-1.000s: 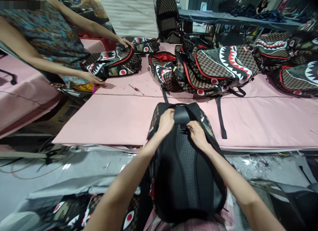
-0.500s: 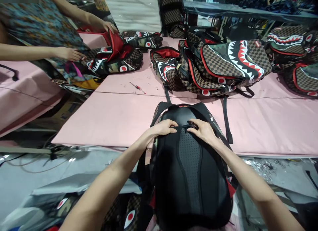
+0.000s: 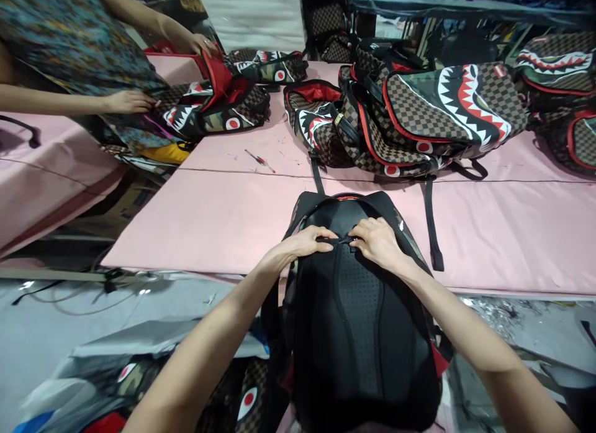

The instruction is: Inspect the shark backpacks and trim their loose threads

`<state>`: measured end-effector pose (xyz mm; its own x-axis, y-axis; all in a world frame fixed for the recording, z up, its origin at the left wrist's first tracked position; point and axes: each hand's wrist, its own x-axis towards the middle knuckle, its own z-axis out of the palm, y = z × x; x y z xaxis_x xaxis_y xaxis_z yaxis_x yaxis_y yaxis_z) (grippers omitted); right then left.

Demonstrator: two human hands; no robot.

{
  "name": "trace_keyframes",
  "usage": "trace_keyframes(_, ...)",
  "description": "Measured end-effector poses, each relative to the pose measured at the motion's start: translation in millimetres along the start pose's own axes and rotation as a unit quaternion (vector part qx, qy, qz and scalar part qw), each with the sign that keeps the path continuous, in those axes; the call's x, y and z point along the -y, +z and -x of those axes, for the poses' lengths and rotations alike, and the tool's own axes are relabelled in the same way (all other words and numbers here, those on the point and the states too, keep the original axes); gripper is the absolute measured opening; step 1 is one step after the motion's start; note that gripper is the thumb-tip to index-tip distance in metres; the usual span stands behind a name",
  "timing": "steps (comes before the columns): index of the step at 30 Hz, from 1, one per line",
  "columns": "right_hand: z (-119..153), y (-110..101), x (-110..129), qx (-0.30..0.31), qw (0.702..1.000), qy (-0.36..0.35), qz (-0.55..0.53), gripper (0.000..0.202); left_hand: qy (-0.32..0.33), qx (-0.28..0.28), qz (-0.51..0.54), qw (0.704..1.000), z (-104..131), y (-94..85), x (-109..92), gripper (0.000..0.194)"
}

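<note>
A black backpack [image 3: 358, 333] lies with its padded back panel up, its top on the pink table and its lower part reaching over the front edge toward me. Across the upper panel runs a short black strap [image 3: 343, 240]. My left hand [image 3: 310, 240] pinches the strap's left part between thumb and fingers. At its right part my right hand [image 3: 378, 241] is closed, fingertips pressed together on the strap. The back of that hand hides its palm. Shoulder straps [image 3: 298, 212] curve around the backpack's top.
Checkered shark-mouth backpacks [image 3: 419, 110] are heaped on the pink table [image 3: 205, 215]. A red-and-clear pen [image 3: 259, 161] lies left of them. At the left, a co-worker's hands [image 3: 133, 102] handle another backpack [image 3: 218, 113]. More bags [image 3: 249, 399] lie below the table edge.
My right hand has turned over, its fingers closing on the strap; a small dark object that showed in its palm is now hidden. My left hand keeps its pinch. The view has shifted slightly.
</note>
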<state>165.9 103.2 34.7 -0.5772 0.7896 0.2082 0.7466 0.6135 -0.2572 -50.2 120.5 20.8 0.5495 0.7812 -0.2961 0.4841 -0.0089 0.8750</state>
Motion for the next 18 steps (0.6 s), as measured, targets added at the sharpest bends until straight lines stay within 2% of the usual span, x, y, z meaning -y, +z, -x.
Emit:
trace_keyframes(3,-0.9,3.4,1.3,-0.003,0.996,0.044,-0.078,0.007,-0.004,0.001,-0.014,1.0,-0.3,0.8,-0.5,0.034)
trace_keyframes(6,6.8,4.8,-6.6,-0.041,0.967,0.149,-0.202,0.015,-0.008,-0.009,-0.03,0.999,0.8,1.9,-0.7,0.034)
trace_keyframes(9,23.2,-2.0,-27.0,-0.073,0.954,0.224,-0.183,0.034,-0.007,-0.014,-0.073,0.997,2.8,0.9,-1.4,0.033)
trace_keyframes(11,33.8,-10.5,-43.5,-0.052,0.967,0.22,-0.114,0.039,0.004,-0.009,-0.112,0.994,2.4,-0.8,-4.8,0.034)
trace_keyframes(14,38.2,-23.0,-60.4,0.024,0.983,0.176,-0.046,0.03,0.016,0.002,-0.161,0.987,-6.5,-0.9,-18.5,0.028)
trace_keyframes(16,32.1,-28.3,-61.4,0.082,0.985,0.147,-0.035,0.034,0.0,-0.009,-0.193,0.981,-20.1,2.9,-32.3,0.025)
trace_keyframes(18,23.4,-30.8,-54.2,0.128,0.985,0.113,-0.012,0.041,-0.043,-0.045,-0.22,0.974,-38.0,9.7,-44.9,0.032)
